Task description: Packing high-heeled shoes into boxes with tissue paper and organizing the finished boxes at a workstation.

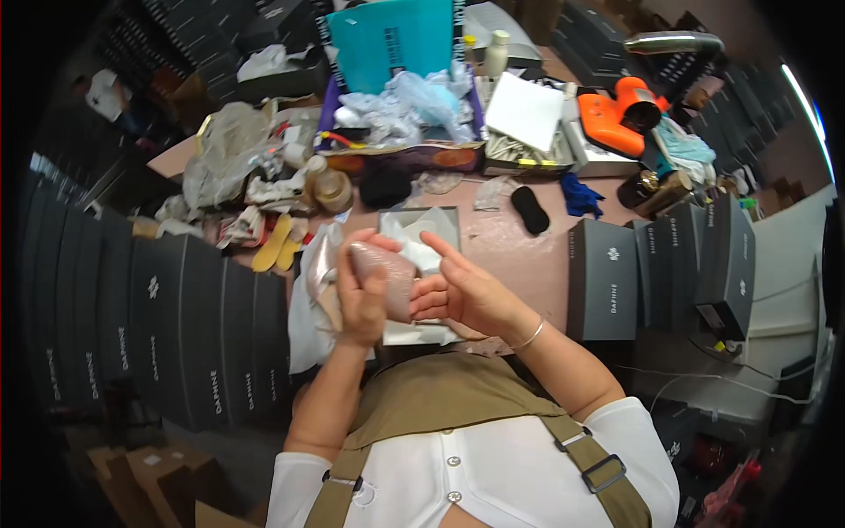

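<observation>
A pink, glittery pointed shoe [393, 275] is held up over the table in my left hand [359, 295], with the thumb lying across it. My right hand [464, 293] is open beside the shoe's right side. Its fingers are spread, and the fingertips come close to the shoe; I cannot tell whether they touch it. A second shiny pink shoe [324, 264] lies just left of my left hand on white tissue paper [305, 327]. Below my hands is an open grey box [451, 222] with more white paper, partly hidden by the hands and the shoe.
Dark shoe boxes [180, 308] stand in rows at the left, and more boxes [607, 282] at the right. Behind are a purple bin [405, 161] of crumpled plastic, yellow insoles [273, 245], a bottle [327, 187], a black brush-like pad [530, 211], a blue cloth [581, 195] and an orange device [612, 123].
</observation>
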